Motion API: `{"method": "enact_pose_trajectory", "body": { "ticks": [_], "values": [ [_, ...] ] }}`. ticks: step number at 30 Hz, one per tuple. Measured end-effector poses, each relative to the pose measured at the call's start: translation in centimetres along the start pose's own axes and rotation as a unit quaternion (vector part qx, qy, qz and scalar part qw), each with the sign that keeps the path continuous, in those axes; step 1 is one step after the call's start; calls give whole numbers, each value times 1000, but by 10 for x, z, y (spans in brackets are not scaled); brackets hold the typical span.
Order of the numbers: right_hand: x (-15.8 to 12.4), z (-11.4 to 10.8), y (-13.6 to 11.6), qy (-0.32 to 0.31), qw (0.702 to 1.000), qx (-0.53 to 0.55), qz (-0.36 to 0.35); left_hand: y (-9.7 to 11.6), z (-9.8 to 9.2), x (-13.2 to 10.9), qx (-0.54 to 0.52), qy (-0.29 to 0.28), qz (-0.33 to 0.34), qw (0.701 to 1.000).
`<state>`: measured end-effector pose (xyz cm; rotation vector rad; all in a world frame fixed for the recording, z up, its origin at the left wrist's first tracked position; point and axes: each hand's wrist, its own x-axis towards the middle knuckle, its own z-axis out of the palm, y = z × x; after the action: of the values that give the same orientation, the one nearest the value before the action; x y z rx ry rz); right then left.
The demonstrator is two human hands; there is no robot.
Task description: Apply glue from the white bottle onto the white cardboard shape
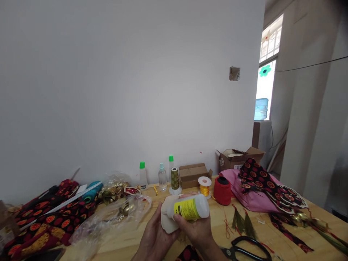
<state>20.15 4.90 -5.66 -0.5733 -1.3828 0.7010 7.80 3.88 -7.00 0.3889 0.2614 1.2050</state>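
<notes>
At the far left we see red-and-black patterned fabric (40, 221) heaped on the pale wooden table (272, 232). At its three o'clock lies a crumpled clear plastic bag (119, 212) with brassy bells inside. Next comes our left hand (152, 237), its grip closed on the lower edge of a flat white rounded cut-out (168, 222), held above the near edge of the table. Over that cut-out is the white plastic squeeze bottle with a yellow label (190, 207), lying on its side in the air. Its long axis runs nine to three o'clock, nozzle toward nine o'clock at the cut-out and base toward three; we cannot tell whether the tip touches. Our right hand (197, 230) wraps it from below, grip closed around the labelled middle. We judge the bottle light, smooth and a little slippery, with soft walls that yield under pressure, so the mid-body hold suits it. The cut-out looks thin and bendable, best held by its edge. At the bottle's two o'clock stands a red cone of thread (222, 191), and at five o'clock lie black-handled scissors (247, 248)
</notes>
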Motion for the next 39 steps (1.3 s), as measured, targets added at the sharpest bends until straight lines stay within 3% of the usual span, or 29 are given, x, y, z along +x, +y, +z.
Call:
{"method": "enact_pose_trajectory", "body": {
  "ticks": [5, 11, 15, 24, 34, 39],
  "values": [
    [0, -1, -1, -28, 999, 15, 21, -2, -2, 1, 33, -9, 27, 999],
    [0, -2, -2, -21, 1000, -1, -16, -1, -3, 3, 41, 16, 42, 998],
    [-1, -2, 1, -38, 999, 2, -6, 0, -4, 4, 37, -5, 43, 998],
    [-2, -2, -1, -14, 999, -18, -27, -2, -3, 4, 61, 11, 63, 996],
    [-3, -2, 1, -14, 999, -26, -41, 2, -5, 3, 19, -23, 33, 999],
    [-2, -1, -1, -18, 999, -40, -31, 1, -3, 2, 31, -5, 45, 998]
  ]
}}
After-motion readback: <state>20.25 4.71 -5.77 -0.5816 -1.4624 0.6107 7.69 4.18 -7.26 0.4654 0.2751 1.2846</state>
